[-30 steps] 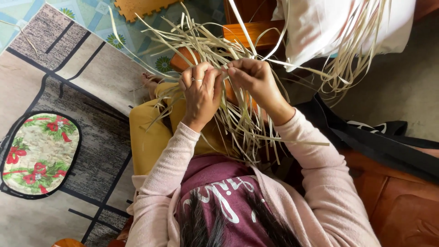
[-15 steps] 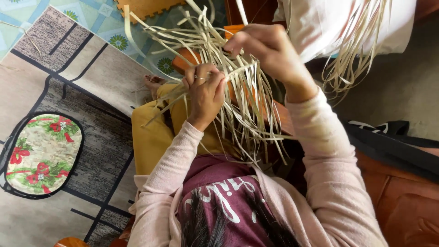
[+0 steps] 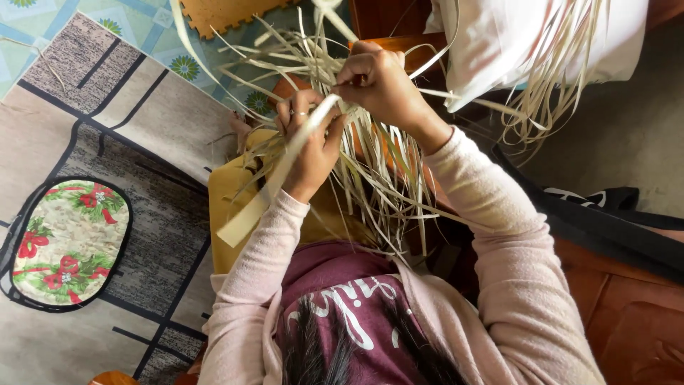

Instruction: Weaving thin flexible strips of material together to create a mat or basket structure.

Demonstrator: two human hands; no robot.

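A bundle of pale dried leaf strips (image 3: 385, 178) fans out over my lap, many ends pointing away. My left hand (image 3: 310, 146) is closed on part of the bundle, and a wide flat strip (image 3: 274, 178) runs from it down across my wrist. My right hand (image 3: 377, 82) is raised a little higher and pinches thin strips near the top of the bundle. Both arms wear pink sleeves. An orange object (image 3: 388, 150) shows in part behind the strips.
A patterned floor mat (image 3: 107, 93) lies at the left with an oval floral cushion (image 3: 68, 242) on it. A white cloth bundle (image 3: 527, 36) with more strips hanging from it sits at top right. A black strap (image 3: 605, 228) crosses a brown seat (image 3: 627, 314).
My right hand has lifted away from my left hand, pulling strips upward. A wide strip now lies down across my left wrist. The view has shifted slightly.
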